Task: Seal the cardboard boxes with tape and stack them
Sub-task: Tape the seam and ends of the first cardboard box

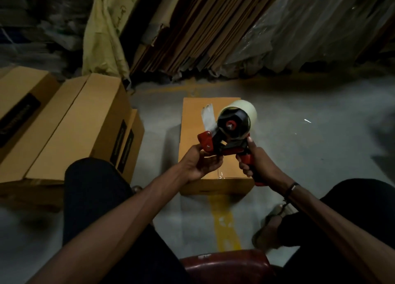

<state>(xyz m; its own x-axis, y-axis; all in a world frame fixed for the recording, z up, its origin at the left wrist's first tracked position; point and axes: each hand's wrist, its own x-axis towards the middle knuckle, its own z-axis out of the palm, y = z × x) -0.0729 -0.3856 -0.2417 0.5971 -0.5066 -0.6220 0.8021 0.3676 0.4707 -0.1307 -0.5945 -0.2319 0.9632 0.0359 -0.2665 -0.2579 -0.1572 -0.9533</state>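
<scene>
The seated person holds a tape dispenser (229, 132) in the air above a small cardboard box (210, 138) that rests on the concrete floor (299, 134) between the knees. The right hand (255, 162) is wrapped around the red handle, which keeps the roll upright and steady. The left hand (201, 163) pinches the red cutter end with curled fingers; a loose tape tab (208, 115) stands up from there, so the likely purpose is to free the tape end before it is applied. The box top shows no clear full tape strip, so sealing appears not yet done. To the left, larger closed cardboard boxes (70, 130) lie side by side on the floor, well apart from the hands. Flattened cardboard sheets (203, 31) lean against the far wall.
</scene>
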